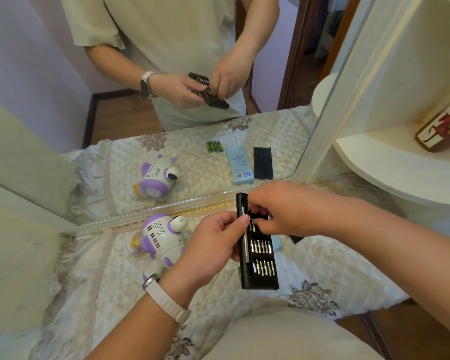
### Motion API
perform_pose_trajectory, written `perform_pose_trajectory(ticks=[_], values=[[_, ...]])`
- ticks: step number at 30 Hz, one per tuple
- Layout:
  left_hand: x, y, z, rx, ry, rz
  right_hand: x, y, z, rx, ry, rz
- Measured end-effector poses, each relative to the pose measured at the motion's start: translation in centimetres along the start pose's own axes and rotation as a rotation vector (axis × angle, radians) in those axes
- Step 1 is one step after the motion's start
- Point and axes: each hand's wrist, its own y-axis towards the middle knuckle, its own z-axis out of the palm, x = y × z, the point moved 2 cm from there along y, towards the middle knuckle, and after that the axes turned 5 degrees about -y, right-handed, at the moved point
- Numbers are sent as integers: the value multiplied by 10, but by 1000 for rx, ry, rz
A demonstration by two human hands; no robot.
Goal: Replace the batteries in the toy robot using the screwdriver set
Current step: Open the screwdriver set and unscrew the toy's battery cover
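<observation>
Progress report: barely started, I'd say. Toy robot (157,242) is lying on the quilted cloth (89,276) just left of the left hand (211,246), and I can't spot any open hatch or loose screw on it from this angle. Green batteries (215,147) show up in the mirror (50,74), on the cloth past the hands, so the swap itself looks like it's all left to do. Right now it's the pick-a-bit stage.

Left hand is up off the cloth gripping the screwdriver set (260,284). Its fingers wrap round the tray's left edge and the thumb lies across the silver driver handle (245,242), which sits in its slot. The tray is held lengthwise, pointing away from the body, between the two hands.

Right hand (273,211) comes in from the right over the far end of the tray, fingers curled down, pinching a bit (253,226) in the top row. Can't tell whether it's lifted free, the fingers hide that. After this: seat the bit in the handle, unscrew, swap cells, close up.
</observation>
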Motion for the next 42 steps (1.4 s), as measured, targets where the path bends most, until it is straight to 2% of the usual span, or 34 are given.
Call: perform_pose_trajectory(ticks=[9, 15, 20, 23, 27, 30, 33, 37, 42], values=[[1, 0, 3, -32, -41, -11, 5, -3, 5, -105, -7, -33], [3, 0, 2, -45, -71, -24, -2, -8, 14, -197, 71, -41], [1, 0, 5, -41, -102, -11, -2, -13, 19, -355, 130, -33], [0, 0, 5, -41, -118, 4, -8, -20, 22, -443, 338, 128], [-1, 0, 4, -82, -133, 32, -11, -34, 34, -542, 1007, 410], [-3, 1, 3, -112, -157, 55, -6, -39, 49, -507, 1499, 491], [-8, 1, 7, -121, -189, 76, -2, -41, 58, -444, 1815, 584], [-15, 3, 19, -124, -220, 83, 1, -43, 59, -303, 1949, 564], [-26, 7, 41, -155, -229, 103, -3, -56, 49, -290, 1797, 460]])
